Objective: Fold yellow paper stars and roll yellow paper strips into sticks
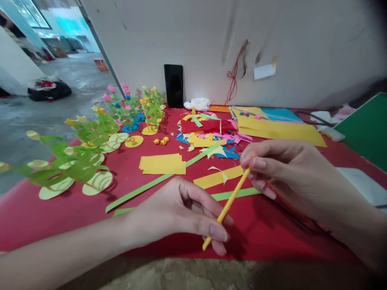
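A thin rolled yellow paper stick (232, 199) slants between my two hands above the red tabletop (169, 249). Its lower end is pinched between the thumb and fingers of my left hand (187, 211). My right hand (281, 173) grips the upper end with thumb and forefinger. Behind the hands lie a stack of yellow paper pieces (162, 164), a yellow strip (211, 178) with a pale curved scrap on it, and green paper strips (140, 192). One green strip passes under my right hand.
Paper flowers with curled green stems on round bases (96, 183) stand along the left. Paper scraps (208, 139) are heaped at the centre. A black phone (173, 85) leans on the wall. Yellow sheets (281, 131) and a green board (367, 129) are at the right.
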{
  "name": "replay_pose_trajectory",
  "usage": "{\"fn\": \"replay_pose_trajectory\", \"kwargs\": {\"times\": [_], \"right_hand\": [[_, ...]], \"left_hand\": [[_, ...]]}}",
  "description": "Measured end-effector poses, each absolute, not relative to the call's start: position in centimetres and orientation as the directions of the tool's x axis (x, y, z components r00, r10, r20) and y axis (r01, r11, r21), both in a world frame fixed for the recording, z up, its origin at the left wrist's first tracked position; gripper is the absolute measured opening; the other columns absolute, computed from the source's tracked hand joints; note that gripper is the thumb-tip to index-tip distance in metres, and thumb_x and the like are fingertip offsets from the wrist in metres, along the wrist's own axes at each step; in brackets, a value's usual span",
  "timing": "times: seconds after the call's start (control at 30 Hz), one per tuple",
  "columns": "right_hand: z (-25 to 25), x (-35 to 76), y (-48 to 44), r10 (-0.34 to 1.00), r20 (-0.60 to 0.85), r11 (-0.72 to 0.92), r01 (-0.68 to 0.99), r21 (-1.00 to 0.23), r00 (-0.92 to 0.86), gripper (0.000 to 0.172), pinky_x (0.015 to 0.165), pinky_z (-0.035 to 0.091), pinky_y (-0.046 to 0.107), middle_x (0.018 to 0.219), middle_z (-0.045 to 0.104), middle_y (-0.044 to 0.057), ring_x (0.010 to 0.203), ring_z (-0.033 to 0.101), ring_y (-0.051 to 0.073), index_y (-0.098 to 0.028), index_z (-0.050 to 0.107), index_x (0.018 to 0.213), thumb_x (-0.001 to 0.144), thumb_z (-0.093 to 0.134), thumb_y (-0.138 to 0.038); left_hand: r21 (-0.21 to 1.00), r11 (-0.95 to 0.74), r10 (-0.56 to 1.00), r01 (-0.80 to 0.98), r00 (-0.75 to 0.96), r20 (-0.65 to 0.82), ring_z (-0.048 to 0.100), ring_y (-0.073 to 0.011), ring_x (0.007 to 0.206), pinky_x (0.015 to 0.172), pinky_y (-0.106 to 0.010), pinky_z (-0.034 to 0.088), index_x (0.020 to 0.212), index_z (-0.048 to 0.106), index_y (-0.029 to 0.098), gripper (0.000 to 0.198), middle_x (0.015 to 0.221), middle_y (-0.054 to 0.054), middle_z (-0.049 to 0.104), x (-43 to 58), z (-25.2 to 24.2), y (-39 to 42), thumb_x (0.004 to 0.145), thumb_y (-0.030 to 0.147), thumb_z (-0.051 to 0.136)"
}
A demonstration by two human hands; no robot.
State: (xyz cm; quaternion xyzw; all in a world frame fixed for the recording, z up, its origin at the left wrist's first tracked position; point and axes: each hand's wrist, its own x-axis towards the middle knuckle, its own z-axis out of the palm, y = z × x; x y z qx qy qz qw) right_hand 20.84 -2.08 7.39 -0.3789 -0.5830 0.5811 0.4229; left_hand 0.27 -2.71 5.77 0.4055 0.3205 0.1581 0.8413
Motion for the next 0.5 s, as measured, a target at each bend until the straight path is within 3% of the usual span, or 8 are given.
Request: {"fn": "replay_pose_trajectory", "kwargs": {"times": [0.23, 0.5], "right_hand": [[7.42, 20.81, -1.86, 0.925, 0.064, 0.037, -0.077, -0.996, -0.374, 0.013, 0.039, 0.038, 0.012, 0.061, 0.054, -0.003, 0.048, 0.047, 0.004, -0.025, 0.067, 0.074, 0.078, 0.057, -0.018], [7.19, 20.46, -1.92, 0.9, 0.047, 0.07, 0.038, -0.997, -0.434, 0.012, 0.044, 0.034, 0.019, 0.061, 0.053, -0.002, 0.052, 0.042, 0.007, -0.03, 0.069, 0.08, 0.077, 0.059, -0.026]], "left_hand": [[0.819, 0.568, 0.569, -0.083, 0.758, -0.318, 0.066, -0.0101, 0.058, 0.057, -0.016, 0.05, 0.073, 0.07, 0.012, 0.007, 0.064, -0.001, 0.071, 0.13, 5.17, -2.76, 0.067, 0.011, 0.068], [0.837, 0.539, 0.62, -0.093, 0.717, -0.319, 0.064, -0.0072, 0.056, 0.056, -0.014, 0.05, 0.064, 0.066, 0.013, 0.008, 0.06, 0.002, 0.069, 0.61, 4.91, -3.14, 0.067, 0.006, 0.066]]}}
